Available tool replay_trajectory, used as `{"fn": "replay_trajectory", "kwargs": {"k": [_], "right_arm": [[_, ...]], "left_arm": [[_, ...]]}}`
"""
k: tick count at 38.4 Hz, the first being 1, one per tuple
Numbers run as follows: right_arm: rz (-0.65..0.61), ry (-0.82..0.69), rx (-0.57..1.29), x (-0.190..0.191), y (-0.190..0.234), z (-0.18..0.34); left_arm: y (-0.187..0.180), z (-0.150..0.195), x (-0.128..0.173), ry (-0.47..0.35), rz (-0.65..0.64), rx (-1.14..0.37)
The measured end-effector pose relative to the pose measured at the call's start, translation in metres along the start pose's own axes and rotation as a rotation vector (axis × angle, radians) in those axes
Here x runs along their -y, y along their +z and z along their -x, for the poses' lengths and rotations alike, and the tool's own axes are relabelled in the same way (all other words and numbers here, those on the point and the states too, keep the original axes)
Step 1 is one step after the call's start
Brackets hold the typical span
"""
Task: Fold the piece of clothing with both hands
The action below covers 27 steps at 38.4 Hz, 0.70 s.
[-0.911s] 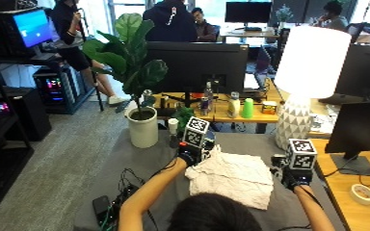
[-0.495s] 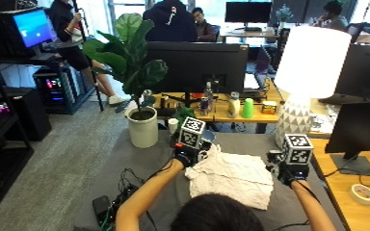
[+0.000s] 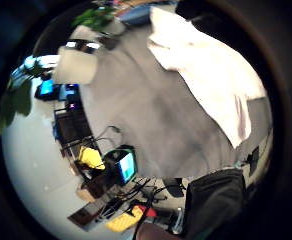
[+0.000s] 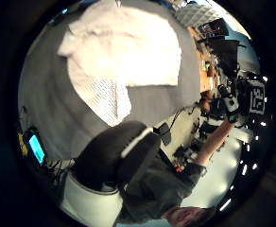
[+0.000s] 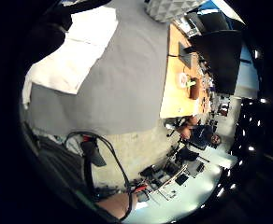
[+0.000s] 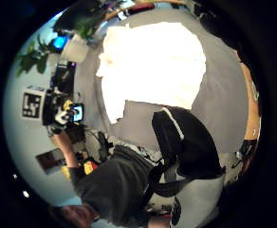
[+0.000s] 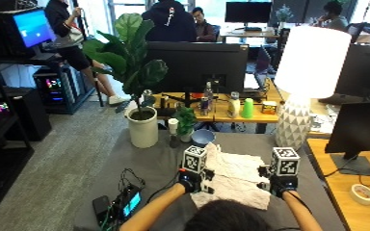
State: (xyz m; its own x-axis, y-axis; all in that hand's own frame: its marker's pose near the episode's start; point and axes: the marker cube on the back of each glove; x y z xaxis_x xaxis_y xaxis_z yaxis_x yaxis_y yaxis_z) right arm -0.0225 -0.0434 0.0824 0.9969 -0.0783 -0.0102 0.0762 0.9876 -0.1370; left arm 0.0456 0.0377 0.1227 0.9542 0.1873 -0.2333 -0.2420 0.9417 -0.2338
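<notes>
A person sits at a grey table (image 7: 153, 163), seen from above and behind. The left hand (image 7: 190, 184) hovers at the left edge of a white garment (image 7: 235, 179); its palm views look down on the cloth from a little way off, with a gloved thumb curled in front and nothing between the fingers, so it appears to hold nothing, though its fingers cannot be told for sure. The garment lies in the middle of the table in front of the person, rumpled, with one edge already turned over onto itself; a finely checked panel shows at one corner. The right hand (image 7: 279, 185) hovers at the garment's right edge, also apart from the cloth, and whether its fingers are spread or curled cannot be told.

The folding looks barely begun: at most one fold is in, and the neat final folds are left to do.

Beyond the table's far edge stand a potted plant (image 7: 136, 82), a black monitor (image 7: 198, 65) and a tall white lamp (image 7: 307, 72). Office desks and people fill the room behind.
</notes>
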Motion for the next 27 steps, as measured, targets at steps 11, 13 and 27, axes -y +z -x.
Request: {"fn": "replay_trajectory", "kwargs": {"k": [11,13,27], "right_arm": [[0.204,-0.044,-0.015,0.031,0.117,0.014],[0.214,-0.047,-0.017,0.038,0.132,0.015],[-0.062,-0.038,-0.082,0.052,0.118,0.025]], "left_arm": [[0.083,-0.022,-0.032,-0.095,0.322,0.089],[0.081,-0.022,-0.027,-0.082,0.238,0.086],[0.067,0.014,0.056,-0.082,-0.179,0.088]]}}
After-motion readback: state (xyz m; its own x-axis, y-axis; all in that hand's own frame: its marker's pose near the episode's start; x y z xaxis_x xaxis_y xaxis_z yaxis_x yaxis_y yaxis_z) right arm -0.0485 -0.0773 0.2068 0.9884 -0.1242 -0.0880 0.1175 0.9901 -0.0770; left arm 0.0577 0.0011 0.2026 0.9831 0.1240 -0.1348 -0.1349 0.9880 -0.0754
